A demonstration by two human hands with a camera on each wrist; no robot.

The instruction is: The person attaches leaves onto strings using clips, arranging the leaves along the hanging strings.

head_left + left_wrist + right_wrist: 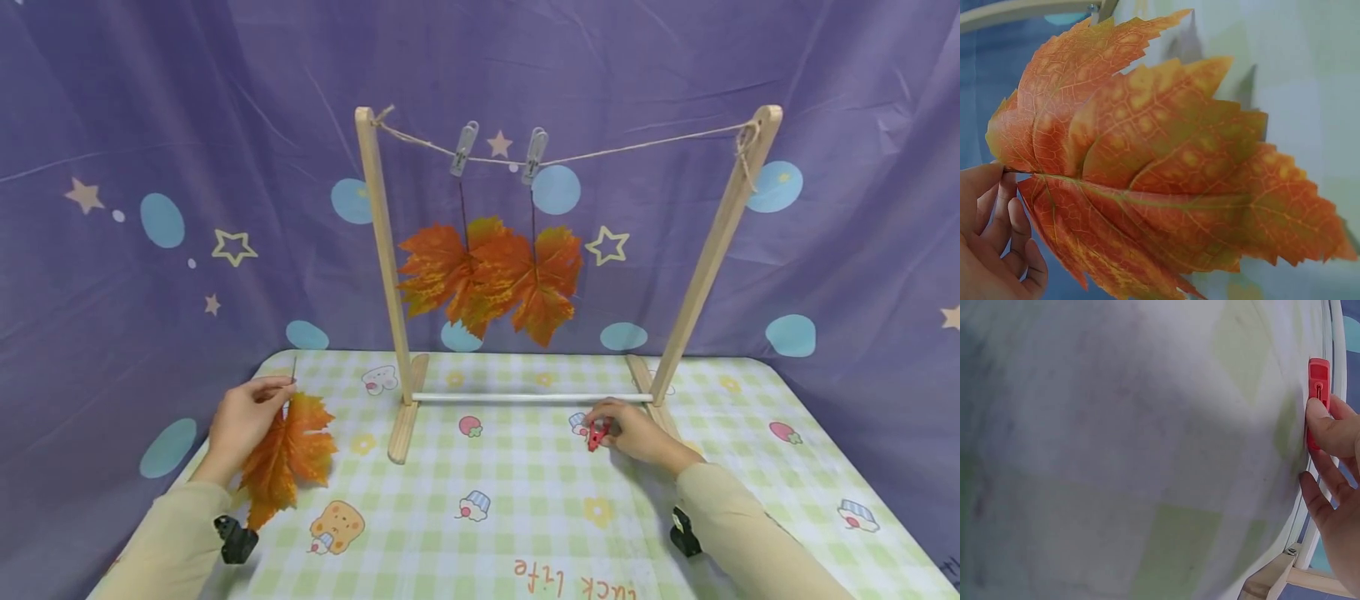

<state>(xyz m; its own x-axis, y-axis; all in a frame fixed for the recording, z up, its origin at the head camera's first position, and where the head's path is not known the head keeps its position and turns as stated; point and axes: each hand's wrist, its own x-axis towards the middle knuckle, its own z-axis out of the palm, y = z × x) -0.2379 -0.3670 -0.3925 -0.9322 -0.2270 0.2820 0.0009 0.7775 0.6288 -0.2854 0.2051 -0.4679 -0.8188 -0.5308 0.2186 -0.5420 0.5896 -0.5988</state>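
Observation:
My left hand (pixel 246 419) pinches the thin dark stem of an orange artificial maple leaf (pixel 294 446) between thumb and fingertips. In the left wrist view the leaf (pixel 1160 181) spreads out broad and veined beyond the fingers of the left hand (pixel 1007 231). On the right, my right hand (pixel 633 432) holds a red clothespin (pixel 597 435) close over the tablecloth, near the rack's foot. Thumb and fingers of the right hand (pixel 1338 469) grip the red clothespin (pixel 1319 378) at one end in the right wrist view.
A wooden rack (pixel 708 267) carries a sagging twine line (pixel 637 148). Two grey clothespins (pixel 535 157) hold two overlapping orange leaves (pixel 551 283) by their stems. A white rod (pixel 525 397) joins the rack's feet on the checked tablecloth (pixel 420 525). Behind hangs a purple curtain (pixel 285 125).

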